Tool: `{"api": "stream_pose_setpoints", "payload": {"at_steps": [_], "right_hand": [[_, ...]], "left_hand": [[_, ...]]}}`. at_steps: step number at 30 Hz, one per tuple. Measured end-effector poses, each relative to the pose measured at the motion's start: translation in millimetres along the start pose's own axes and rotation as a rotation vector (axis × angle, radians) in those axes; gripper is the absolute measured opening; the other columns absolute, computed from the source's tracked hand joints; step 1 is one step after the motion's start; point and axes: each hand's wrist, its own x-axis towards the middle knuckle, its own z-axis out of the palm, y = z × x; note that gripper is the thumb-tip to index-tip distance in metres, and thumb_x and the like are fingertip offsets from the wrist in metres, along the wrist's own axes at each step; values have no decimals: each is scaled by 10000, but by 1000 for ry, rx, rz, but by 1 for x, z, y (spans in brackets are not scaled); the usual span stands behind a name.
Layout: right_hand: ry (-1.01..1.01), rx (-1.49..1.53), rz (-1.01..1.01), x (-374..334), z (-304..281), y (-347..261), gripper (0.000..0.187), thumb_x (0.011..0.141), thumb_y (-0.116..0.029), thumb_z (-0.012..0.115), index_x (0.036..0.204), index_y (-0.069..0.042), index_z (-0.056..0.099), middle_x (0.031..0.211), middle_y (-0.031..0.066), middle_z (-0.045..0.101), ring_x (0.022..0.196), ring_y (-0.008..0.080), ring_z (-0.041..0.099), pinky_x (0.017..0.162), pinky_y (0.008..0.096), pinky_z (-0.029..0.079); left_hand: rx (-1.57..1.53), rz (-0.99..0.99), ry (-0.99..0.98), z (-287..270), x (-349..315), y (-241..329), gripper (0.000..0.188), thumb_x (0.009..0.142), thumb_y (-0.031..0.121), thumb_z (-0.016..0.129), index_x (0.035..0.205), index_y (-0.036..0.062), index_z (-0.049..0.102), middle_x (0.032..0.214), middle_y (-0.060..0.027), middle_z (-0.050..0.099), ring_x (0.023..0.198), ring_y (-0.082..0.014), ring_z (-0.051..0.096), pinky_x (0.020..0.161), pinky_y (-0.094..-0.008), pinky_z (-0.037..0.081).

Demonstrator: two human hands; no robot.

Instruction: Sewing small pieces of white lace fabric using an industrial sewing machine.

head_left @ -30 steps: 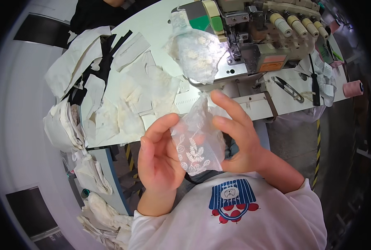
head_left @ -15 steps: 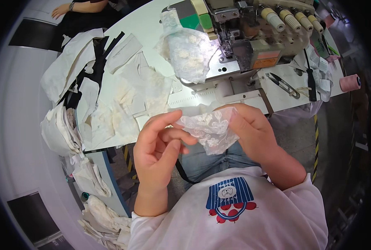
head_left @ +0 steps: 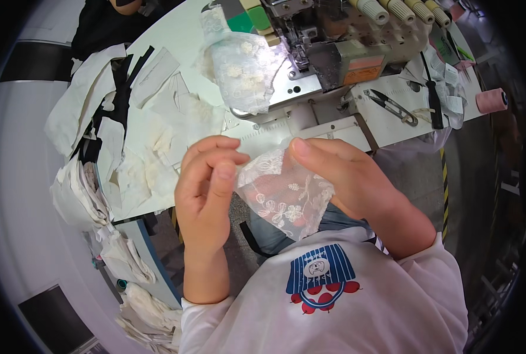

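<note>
A small sheer white lace piece with embroidered flowers hangs over my lap. My right hand pinches its upper right part, the thumb lying on top and the other fingers mostly behind the fabric. Close to the lace's left edge is my left hand, its fingers loosely curled and apart from the thumb. Its fingertips are right by the fabric; whether they touch it is hard to tell. Beyond my hands, another lace piece lies at the lit needle area of a sewing machine with several thread cones.
White fabric pieces and black strips cover the table's left side, with more cloth bundles over its edge. At right lie thread snips, a black-handled screwdriver and a pink thread spool. Another person sits at the far left.
The lace has been turned and spread lower, showing more of its flowers. My left fingers have moved back from over its edge. The whole view has shifted slightly.
</note>
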Motion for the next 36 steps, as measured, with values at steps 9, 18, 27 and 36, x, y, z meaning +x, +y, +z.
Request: {"api": "stream_pose_setpoints", "payload": {"at_steps": [9, 18, 27, 36], "right_hand": [[67, 101, 38, 2, -10, -10, 468, 987, -404, 445, 1122, 6, 625, 1010, 85, 654, 813, 114, 614, 651, 250, 522], [3, 133, 38, 12, -21, -18, 453, 993, -393, 435, 1128, 0, 613, 1043, 120, 659, 839, 129, 629, 651, 279, 546], [-33, 58, 40, 26, -28, -11, 480, 984, -424, 458, 1136, 8, 599, 1046, 89, 639, 848, 129, 624, 681, 285, 558], [126, 13, -43, 32, -37, -4, 273, 936, -202, 605, 1098, 17, 607, 982, 70, 669, 887, 119, 653, 701, 257, 563]], "left_hand": [[580, 370, -52, 13, 69, -8, 197, 925, 174, 560, 1014, 26, 655, 1040, -113, 655, 965, -286, 589, 879, -355, 434], [850, 736, -106, -3, 137, -22, 239, 877, 134, 590, 1091, 33, 623, 1176, -132, 613, 1060, -314, 584, 907, -387, 443], [282, 272, -301, 8, 61, 1, 437, 722, 51, 745, 1142, 17, 627, 938, -71, 640, 840, -174, 617, 776, -296, 485], [453, 176, 173, 23, 78, -19, 356, 745, -82, 650, 1082, 29, 630, 939, -77, 617, 819, -156, 599, 724, -246, 488]]}}
